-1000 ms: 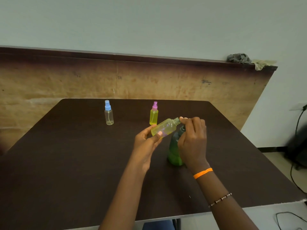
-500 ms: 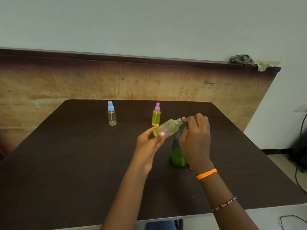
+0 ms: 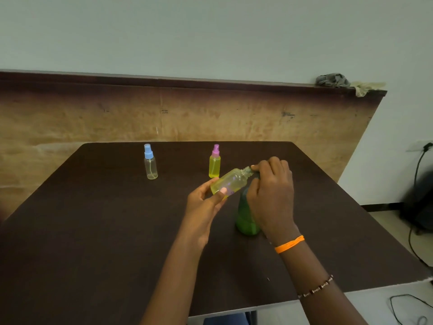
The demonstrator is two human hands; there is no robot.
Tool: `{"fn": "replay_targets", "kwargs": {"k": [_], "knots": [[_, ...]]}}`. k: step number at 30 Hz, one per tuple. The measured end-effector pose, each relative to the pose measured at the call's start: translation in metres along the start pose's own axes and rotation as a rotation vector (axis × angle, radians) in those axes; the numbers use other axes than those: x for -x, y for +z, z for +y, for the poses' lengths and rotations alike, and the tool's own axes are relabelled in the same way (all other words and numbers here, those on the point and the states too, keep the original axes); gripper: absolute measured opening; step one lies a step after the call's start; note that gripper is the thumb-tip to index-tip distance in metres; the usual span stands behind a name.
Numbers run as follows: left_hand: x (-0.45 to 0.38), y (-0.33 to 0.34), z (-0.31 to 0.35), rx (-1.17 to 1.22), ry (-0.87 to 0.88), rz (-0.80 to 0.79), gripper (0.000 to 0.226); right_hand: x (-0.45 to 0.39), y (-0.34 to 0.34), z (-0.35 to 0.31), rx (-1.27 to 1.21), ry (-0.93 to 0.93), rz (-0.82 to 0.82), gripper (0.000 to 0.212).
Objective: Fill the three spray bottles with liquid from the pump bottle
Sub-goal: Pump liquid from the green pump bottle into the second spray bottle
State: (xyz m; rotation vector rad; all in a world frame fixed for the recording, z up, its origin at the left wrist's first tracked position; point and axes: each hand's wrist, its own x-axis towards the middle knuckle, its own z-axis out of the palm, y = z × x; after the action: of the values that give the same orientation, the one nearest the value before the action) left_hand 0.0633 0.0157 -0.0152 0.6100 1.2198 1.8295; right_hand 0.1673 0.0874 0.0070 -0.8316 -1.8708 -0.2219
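Observation:
My left hand (image 3: 206, 202) holds an uncapped yellow bottle (image 3: 230, 181) tilted, its open neck pointing right and up toward the pump head. My right hand (image 3: 271, 195) sits on top of the green pump bottle (image 3: 246, 214), fingers curled over the pump head, which is mostly hidden. The green bottle stands on the dark table (image 3: 93, 231). Farther back stand a clear spray bottle with a blue cap (image 3: 150, 164) and a yellow spray bottle with a pink cap (image 3: 214, 164).
A wooden panel (image 3: 164, 118) rises behind the table, with crumpled cloths (image 3: 332, 80) on its top right end. Cables (image 3: 417, 179) and a dark bag lie on the floor at the right. The table's near edge runs along the lower right.
The hands and the two bottles stay in nearly the same pose; my right fingers shifted slightly on the pump head. The view moved a little.

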Motion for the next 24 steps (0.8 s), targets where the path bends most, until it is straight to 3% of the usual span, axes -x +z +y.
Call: {"fn": "replay_targets", "kwargs": {"k": [4,9,12,16,24], "knots": [[0.000,0.002,0.000,-0.014,0.009,0.007,0.039,-0.006,-0.003,-0.001,0.049,-0.028,-0.025,0.028],[-0.002,0.002,0.001,-0.015,0.010,0.012,0.041,0.019,0.015,0.006,0.060,0.000,0.124,0.041],[-0.001,0.001,0.001,-0.011,0.004,0.005,0.041,0.009,0.007,0.003,0.056,-0.013,0.055,0.028],[-0.001,0.000,0.001,-0.014,0.003,-0.002,0.043,-0.010,-0.007,-0.001,-0.017,-0.027,-0.059,0.033],[0.000,0.004,0.001,-0.031,-0.018,-0.016,0.038,0.019,0.008,-0.001,0.131,-0.002,0.019,0.024]]}}
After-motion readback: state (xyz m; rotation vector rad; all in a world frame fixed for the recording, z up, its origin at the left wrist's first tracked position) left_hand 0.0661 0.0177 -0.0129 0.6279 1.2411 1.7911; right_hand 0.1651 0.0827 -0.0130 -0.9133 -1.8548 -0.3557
